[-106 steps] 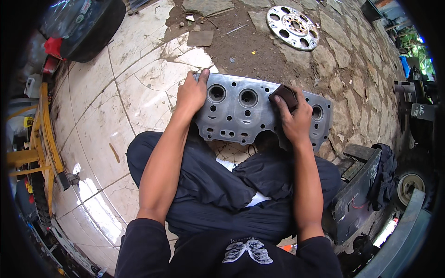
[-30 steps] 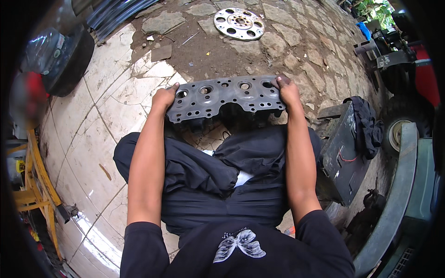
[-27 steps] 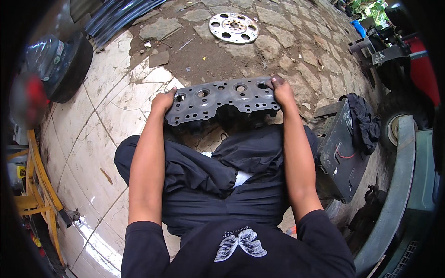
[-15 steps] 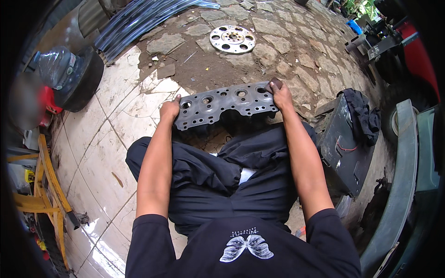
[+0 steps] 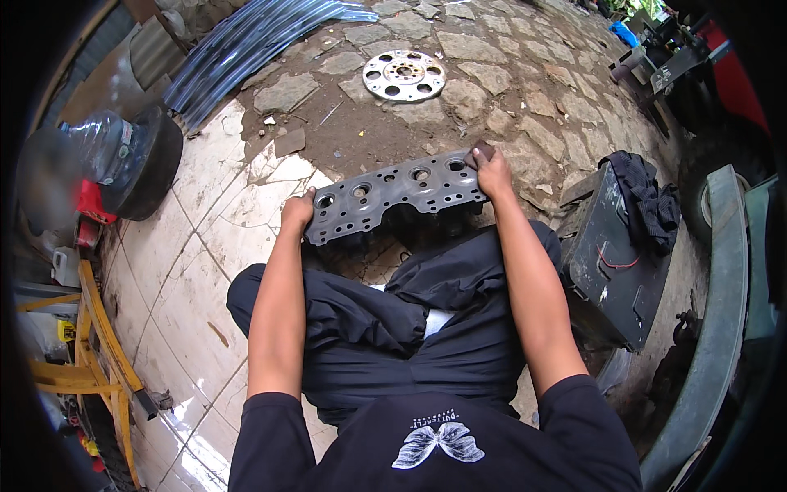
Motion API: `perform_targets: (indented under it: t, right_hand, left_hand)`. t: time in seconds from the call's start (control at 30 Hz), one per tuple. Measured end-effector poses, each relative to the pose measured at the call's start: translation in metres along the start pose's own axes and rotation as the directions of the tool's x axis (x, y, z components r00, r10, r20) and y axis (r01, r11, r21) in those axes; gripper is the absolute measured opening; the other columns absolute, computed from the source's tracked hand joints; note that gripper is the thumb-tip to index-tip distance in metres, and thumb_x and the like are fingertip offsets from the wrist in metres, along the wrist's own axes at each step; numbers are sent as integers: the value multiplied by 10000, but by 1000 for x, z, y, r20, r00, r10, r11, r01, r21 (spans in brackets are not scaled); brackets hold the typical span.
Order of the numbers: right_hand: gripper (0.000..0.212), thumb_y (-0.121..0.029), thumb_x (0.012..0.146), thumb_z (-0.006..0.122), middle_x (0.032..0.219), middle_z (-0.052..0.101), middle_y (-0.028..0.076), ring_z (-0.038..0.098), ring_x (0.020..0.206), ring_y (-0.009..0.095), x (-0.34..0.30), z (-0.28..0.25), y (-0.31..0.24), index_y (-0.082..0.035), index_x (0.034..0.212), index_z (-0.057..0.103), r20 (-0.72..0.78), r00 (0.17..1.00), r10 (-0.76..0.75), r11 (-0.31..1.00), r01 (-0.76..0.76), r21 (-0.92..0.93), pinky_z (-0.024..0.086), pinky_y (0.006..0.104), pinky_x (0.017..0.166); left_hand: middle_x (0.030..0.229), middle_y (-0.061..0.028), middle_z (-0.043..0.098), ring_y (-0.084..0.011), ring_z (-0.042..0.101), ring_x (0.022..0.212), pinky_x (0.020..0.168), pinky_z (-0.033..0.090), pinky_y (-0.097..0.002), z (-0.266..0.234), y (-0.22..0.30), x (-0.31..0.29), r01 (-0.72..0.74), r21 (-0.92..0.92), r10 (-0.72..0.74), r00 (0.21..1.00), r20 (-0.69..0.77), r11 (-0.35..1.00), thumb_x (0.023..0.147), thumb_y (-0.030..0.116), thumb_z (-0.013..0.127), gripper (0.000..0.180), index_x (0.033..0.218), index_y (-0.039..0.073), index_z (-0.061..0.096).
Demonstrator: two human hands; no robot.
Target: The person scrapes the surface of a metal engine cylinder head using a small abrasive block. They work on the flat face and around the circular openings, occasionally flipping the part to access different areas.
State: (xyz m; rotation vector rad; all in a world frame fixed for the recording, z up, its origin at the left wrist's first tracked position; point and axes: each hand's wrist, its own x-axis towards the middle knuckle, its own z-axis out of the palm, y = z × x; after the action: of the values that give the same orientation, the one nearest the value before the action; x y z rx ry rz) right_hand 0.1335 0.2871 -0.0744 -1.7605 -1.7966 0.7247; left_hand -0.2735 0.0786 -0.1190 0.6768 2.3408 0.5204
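A dark grey engine cylinder head is held in front of my crossed legs, its flat, hole-filled face turned up toward me. Its right end sits a little farther off than the left. My left hand grips the left end, thumb over the edge and fingers hidden behind. At the far right corner, my right hand is closed on the other end. Under its thumb is a small dark brown piece, perhaps an abrasive pad; I cannot tell its kind. Whether the cylinder head's underside rests on anything is hidden.
A round metal flywheel lies on the stone paving ahead. Clear plastic strips and a large bottle in a black tub are at left, above a yellow frame. A black metal box with dark cloth stands right.
The whole view has shifted slightly. Both hands and the cylinder head sit a little lower and farther left in the picture, with the same grip kept.
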Motion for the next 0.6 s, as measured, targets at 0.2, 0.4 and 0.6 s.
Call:
perform_targets:
  t: [0.2,0.4,0.6]
  right_hand:
    - [543,-377,1027,654,1353,670,317,618,1309,477,9,-5,-36,24,1391,615,160,978,132,969,-94,-227,486,512,1105]
    - [389,-344,1075,635,1111,782,133,737,996,210,76,38,19,-2,1229,736,557,830,23,753,-381,536,569,339,930]
    - [388,-364,1100,566,1103,788,98,753,941,233,53,44,15,-41,1211,751,560,789,252,554,-593,585,598,360,885]
  left_hand:
    - [1275,-286,728,-371,734,1133,995,545,-431,-14,-20,-12,121,-297,-96,991,96,947,986,531,689,757,1332,-141,657]
    - [1209,-210,755,-296,751,1023,877,586,-453,7,-41,-21,277,-729,-260,955,140,626,1010,394,721,574,1329,-81,680]
    - [1119,-215,771,-275,754,938,815,585,-390,-6,-41,-41,177,-716,-217,975,36,675,1048,326,697,522,1263,-150,686]
